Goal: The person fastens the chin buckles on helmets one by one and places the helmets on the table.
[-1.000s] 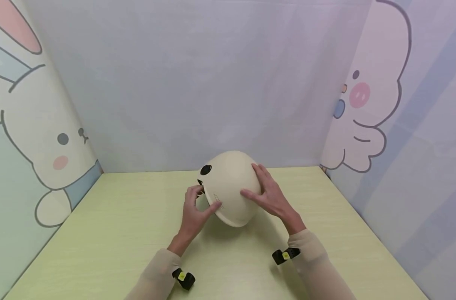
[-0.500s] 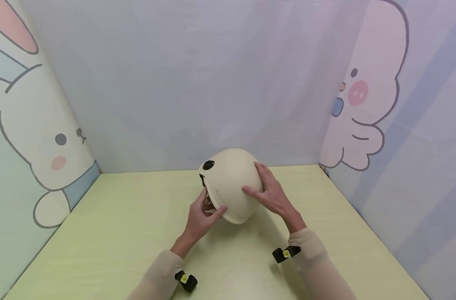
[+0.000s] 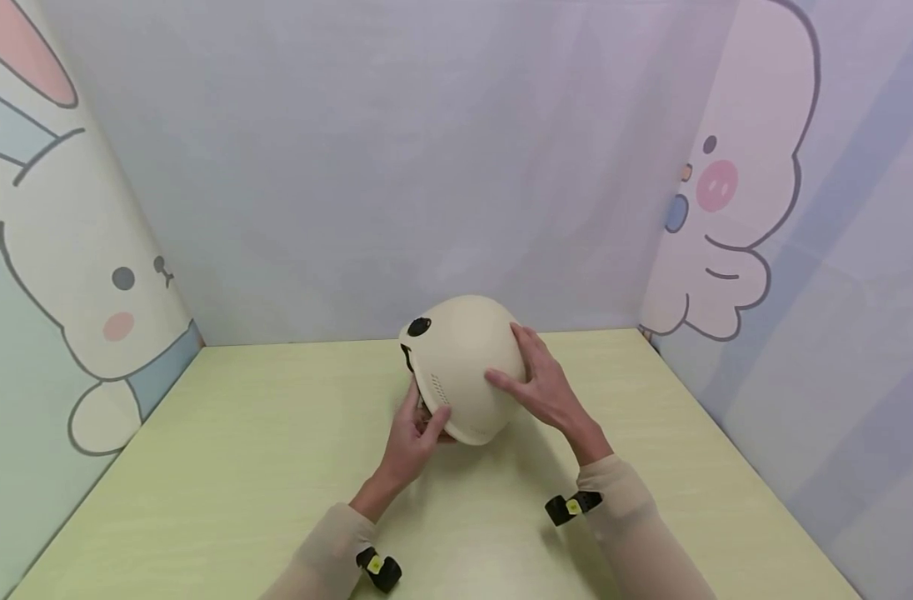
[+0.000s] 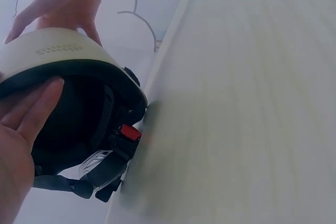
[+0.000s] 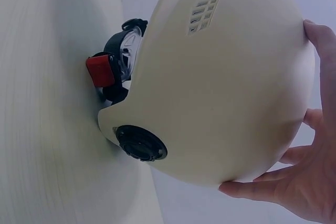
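Note:
A cream helmet [image 3: 467, 358] lies tilted on the table, its opening facing left in the head view. My left hand [image 3: 411, 442] grips its near rim, thumb outside by the vent slots [image 5: 209, 4] and fingers inside against the black lining [image 4: 73, 124]. Spread over the crown, my right hand [image 3: 544, 390] holds the shell from the right. A black chin strap [image 4: 102, 171] with a red buckle [image 5: 101, 71] hangs from the opening, close to the tabletop. A round black disc [image 5: 140, 142] sits on the shell's side. The left fingertips are hidden in the head view.
The pale yellow-green table [image 3: 239, 467] extends around the helmet. A grey curtain [image 3: 396, 167] closes off the back, and printed side panels show a rabbit [image 3: 97, 292] at left and a white cartoon animal [image 3: 756, 167] at right. Both wrists carry small black cameras.
My left hand has shifted its grip along the rim, toward me and to the right. The helmet has tipped up slightly. The right hand keeps its place on the shell.

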The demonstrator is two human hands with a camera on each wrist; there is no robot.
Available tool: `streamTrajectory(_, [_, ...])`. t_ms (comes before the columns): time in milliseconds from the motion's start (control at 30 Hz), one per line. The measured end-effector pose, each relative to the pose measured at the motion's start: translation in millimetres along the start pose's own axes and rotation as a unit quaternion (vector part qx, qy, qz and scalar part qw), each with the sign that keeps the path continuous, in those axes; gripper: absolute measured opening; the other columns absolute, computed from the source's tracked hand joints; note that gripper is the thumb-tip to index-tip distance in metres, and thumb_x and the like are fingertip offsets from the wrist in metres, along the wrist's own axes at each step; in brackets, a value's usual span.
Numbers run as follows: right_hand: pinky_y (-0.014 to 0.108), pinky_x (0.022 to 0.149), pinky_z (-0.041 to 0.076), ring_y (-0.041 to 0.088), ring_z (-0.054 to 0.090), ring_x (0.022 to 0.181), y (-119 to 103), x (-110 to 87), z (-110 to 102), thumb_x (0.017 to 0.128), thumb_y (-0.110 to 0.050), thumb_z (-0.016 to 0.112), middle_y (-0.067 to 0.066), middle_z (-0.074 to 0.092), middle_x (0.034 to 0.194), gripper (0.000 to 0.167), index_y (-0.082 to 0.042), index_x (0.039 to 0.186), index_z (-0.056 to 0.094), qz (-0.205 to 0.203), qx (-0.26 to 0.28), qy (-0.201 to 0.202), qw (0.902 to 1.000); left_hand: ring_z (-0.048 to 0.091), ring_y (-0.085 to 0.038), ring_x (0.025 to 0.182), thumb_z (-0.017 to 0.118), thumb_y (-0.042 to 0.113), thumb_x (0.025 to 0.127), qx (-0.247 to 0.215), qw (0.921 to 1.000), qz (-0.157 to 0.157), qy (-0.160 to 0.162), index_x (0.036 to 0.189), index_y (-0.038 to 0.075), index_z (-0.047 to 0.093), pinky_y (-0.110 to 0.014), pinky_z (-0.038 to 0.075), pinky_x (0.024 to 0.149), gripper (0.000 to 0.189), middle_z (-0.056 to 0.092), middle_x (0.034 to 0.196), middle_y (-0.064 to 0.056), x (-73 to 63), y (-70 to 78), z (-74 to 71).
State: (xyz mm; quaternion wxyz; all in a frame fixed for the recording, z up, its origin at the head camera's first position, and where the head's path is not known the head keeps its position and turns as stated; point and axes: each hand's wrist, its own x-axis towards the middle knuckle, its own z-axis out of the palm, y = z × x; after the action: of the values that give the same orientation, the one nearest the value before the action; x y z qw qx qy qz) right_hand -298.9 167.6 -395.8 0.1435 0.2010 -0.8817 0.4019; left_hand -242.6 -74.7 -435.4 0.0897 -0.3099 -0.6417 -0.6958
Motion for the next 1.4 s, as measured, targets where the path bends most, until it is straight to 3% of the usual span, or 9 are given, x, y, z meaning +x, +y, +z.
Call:
streamTrajectory(100, [0.065,0.097,0.043,0.042,0.034,0.141,0,0.1,0,0.089,-0.053,0.068,0.013,0.021,0.163,0.092,-0.021,0.161,0.021,-0.001,0.001,0.003,1.0,0.071,-0.038,0.089,0.047,0.0,0.105,-0.001,1.0,-0.003,0.003,0.161,0.01,0.001,-0.048,0.058,0.065,0.074,0.062,0.122,-0.033,-0.5,-12.4,-0.7])
streamTrajectory(200, [0.065,0.097,0.043,0.041,0.034,0.14,1,0.4,0,0.089,-0.053,0.068,0.011,0.022,0.163,0.092,-0.021,0.161,0.021,-0.003,0.003,0.006,1.0,0.073,-0.03,0.086,0.056,-0.001,0.101,0.01,0.9998,0.0,0.016,0.162,0.015,0.001,-0.043,0.059,0.064,0.083,0.064,0.12,-0.029,-0.3,-26.0,-0.7])
streamTrajectory(400, [0.063,0.097,0.044,0.04,0.037,0.139,2,0.9,0,0.089,-0.053,0.068,0.009,0.025,0.162,0.091,-0.02,0.161,0.022,-0.007,0.002,0.011,0.9999,0.073,-0.023,0.087,0.073,-0.01,0.085,0.042,0.9988,0.016,0.021,0.16,0.006,-0.001,-0.039,0.06,0.065,0.107,0.059,0.126,-0.027,0.5,-13.2,6.3])
streamTrajectory(500, [0.063,0.096,0.045,0.039,0.039,0.138,1,0.8,0,0.089,-0.052,0.068,0.009,0.026,0.161,0.091,-0.019,0.161,0.023,-0.009,0.003,0.012,0.9999,0.072,-0.031,0.091,0.068,-0.012,0.088,0.024,0.9995,0.018,0.01,0.159,0.003,-0.007,-0.04,0.06,0.066,0.104,0.055,0.13,-0.031,-0.7,-4.5,8.8])
streamTrajectory(700, [0.063,0.095,0.045,0.038,0.041,0.135,0,0.7,1,0.089,-0.052,0.069,0.008,0.029,0.159,0.091,-0.019,0.16,0.023,-0.008,0.012,0.015,0.9998,0.064,-0.047,0.104,0.056,-0.012,0.096,-0.004,1.0,0.0,-0.004,0.156,0.005,-0.019,-0.047,0.058,0.071,0.097,0.041,0.144,-0.034,-2.6,-2.8,12.3])
streamTrajectory(833, [0.063,0.097,0.044,0.038,0.04,0.137,0,0.5,2,0.089,-0.051,0.069,0.008,0.027,0.16,0.091,-0.019,0.161,0.023,0.002,0.018,0.015,0.9997,0.061,-0.048,0.111,0.053,-0.011,0.098,-0.022,0.9997,-0.014,-0.002,0.157,0.009,-0.02,-0.051,0.057,0.074,0.095,0.035,0.149,-0.031,-2.8,-2.7,14.3])
streamTrajectory(1067, [0.064,0.109,0.029,0.039,0.017,0.149,-3,-1.9,0,0.089,-0.052,0.067,0.01,0.005,0.167,0.095,-0.012,0.161,0.02,0.015,0.02,0.013,0.9996,0.062,-0.047,0.107,0.052,-0.011,0.098,-0.02,0.9997,-0.015,-0.005,0.157,0.008,-0.019,-0.053,0.056,0.073,0.094,0.04,0.145,-0.034,-2.3,-1.6,14.4])
streamTrajectory(1267, [0.059,0.114,0.023,0.031,0.013,0.151,-6,-2.5,-4,0.093,-0.05,0.064,0.014,0.011,0.165,0.096,-0.004,0.16,0.014,-0.008,0.009,-0.003,0.9999,0.063,-0.049,0.105,0.051,-0.011,0.098,-0.027,0.9992,-0.025,-0.016,0.158,0.012,-0.018,-0.053,0.056,0.075,0.094,0.039,0.144,-0.035,1.3,0.7,11.0])
streamTrajectory(1400, [0.062,0.111,0.027,0.034,0.017,0.149,-6,-1.0,-5,0.094,-0.048,0.064,0.015,0.015,0.165,0.089,-0.013,0.161,0.017,-0.019,0.002,0.0,0.9998,0.064,-0.048,0.104,0.051,-0.011,0.098,-0.016,0.9992,-0.025,-0.027,0.158,0.011,-0.017,-0.048,0.057,0.075,0.093,0.039,0.143,-0.036,4.7,2.3,7.1])
